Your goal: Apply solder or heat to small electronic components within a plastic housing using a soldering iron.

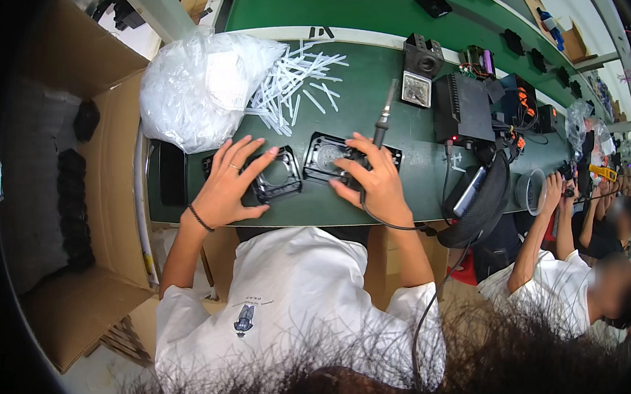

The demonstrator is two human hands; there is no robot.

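A black plastic housing with a large rectangular opening (288, 175) lies on the green bench in front of me. My left hand (228, 183) rests over its left part, fingers stretched and thumb apart, with the index fingertip at its upper corner. Beside it on the right is a second black housing (319, 154) with a clear round area. My right hand (376, 180) has its thumb and fingers spread on this one and covers much of it. A soldering iron (382, 126) is tucked in my right hand, its metal tip pointing away from me; its cable trails to the right.
A bag of clear plastic (185, 91) and loose white strips (294, 80) lie at the back left. A soldering stand (417, 88) and a black soldering station (464, 108) stand at the back right. Cardboard boxes (118, 178) border the left. Co-workers sit on the right.
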